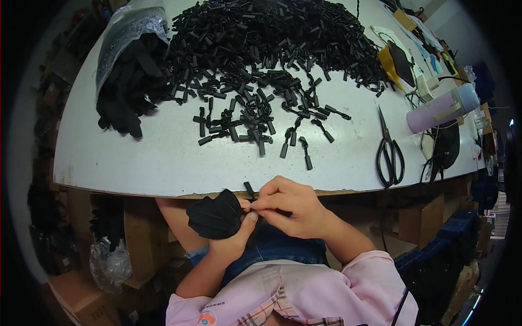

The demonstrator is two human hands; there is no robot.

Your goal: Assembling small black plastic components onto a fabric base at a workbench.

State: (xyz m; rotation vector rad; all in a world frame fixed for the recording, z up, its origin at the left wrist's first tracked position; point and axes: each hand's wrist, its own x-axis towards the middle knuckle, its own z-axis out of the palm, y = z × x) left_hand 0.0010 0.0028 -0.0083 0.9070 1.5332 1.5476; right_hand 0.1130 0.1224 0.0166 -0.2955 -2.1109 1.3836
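Note:
My left hand [235, 242] is closed around a folded bundle of black zipper tape [215, 216], just off the table's near edge and above my lap. My right hand [291, 207] meets it there, thumb and forefinger pinched together against the left fingertips. One black zipper slider with a long pull [249, 188] sticks up from between the two hands; which fingers grip it I cannot tell. What lies inside the right pinch is too small and covered to make out. Several loose zipper sliders [234, 122] lie on the table beyond my hands.
A large heap of black zipper sliders [261, 38] covers the far middle of the white table [136, 168]. At left, a clear plastic bag [128, 30] spills black strips [128, 87]. Black scissors [390, 157] and a lilac bottle [437, 112] lie at right. Cardboard boxes [81, 296] stand below.

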